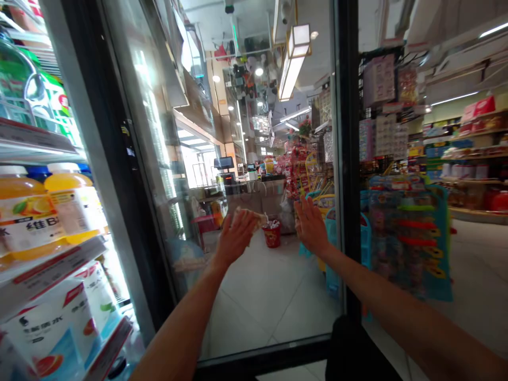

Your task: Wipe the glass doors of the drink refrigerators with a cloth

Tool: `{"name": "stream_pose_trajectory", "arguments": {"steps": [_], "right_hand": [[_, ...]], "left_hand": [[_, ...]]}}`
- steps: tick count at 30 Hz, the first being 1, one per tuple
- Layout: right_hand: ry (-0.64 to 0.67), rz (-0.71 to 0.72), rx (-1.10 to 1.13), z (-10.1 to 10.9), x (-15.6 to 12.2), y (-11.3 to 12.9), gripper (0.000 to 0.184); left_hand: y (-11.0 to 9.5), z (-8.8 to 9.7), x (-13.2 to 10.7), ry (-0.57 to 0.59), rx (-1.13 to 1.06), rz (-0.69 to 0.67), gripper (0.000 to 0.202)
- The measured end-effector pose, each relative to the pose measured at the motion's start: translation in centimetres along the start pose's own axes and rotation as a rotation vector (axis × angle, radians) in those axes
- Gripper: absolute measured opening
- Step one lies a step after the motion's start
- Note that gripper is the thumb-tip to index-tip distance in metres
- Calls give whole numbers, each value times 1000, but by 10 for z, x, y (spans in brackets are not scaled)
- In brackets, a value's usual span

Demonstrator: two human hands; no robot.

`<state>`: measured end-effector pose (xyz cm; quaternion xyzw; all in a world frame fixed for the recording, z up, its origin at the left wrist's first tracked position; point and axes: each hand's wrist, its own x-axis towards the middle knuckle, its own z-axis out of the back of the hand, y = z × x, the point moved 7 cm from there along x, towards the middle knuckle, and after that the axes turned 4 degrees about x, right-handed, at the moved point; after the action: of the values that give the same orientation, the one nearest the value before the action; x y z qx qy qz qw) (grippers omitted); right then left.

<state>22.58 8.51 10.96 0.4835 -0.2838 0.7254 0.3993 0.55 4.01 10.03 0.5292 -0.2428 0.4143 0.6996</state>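
"What do we have at our left hand [237, 235]?"

"A pale, crumpled cloth [260, 218], its loose edge showing past our outstretched fingers, up at the glass door [273, 296]. Whether they grip it, we cannot tell."

"And our right hand [311, 227]?"

"Raised at the pane, fingers a little apart. We cannot tell whether they touch it."

"How does the door look?"

"Clear, with streaky reflections at the left. Through it we see a red bucket [272, 236] on pale tiles."

"Where are our edges?"

"A black right upright [349, 132] behind our right forearm, a bottom rail [273, 352] below, and lit shelves [59, 270] of orange bottles [73, 198] on the left."

"Our open room?"

"Between our hands, above them, and down towards the rail."
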Motion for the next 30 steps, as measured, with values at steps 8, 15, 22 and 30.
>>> {"name": "stream_pose_trajectory", "arguments": {"steps": [8, 15, 22, 30], "right_hand": [[-72, -36, 16, -2, -1, 9, 64], [16, 67, 13, -5, -10, 18, 59], [21, 32, 51, -9, -13, 24, 59], [70, 29, 54, -6, -12, 20, 60]], "left_hand": [[62, 15, -38, -192, 48, 630, 56], [44, 5, -34, -88, -17, 394, 51], [64, 10, -59, -223, -7, 774, 57], [59, 6, -56, -135, 13, 628, 52]]}}
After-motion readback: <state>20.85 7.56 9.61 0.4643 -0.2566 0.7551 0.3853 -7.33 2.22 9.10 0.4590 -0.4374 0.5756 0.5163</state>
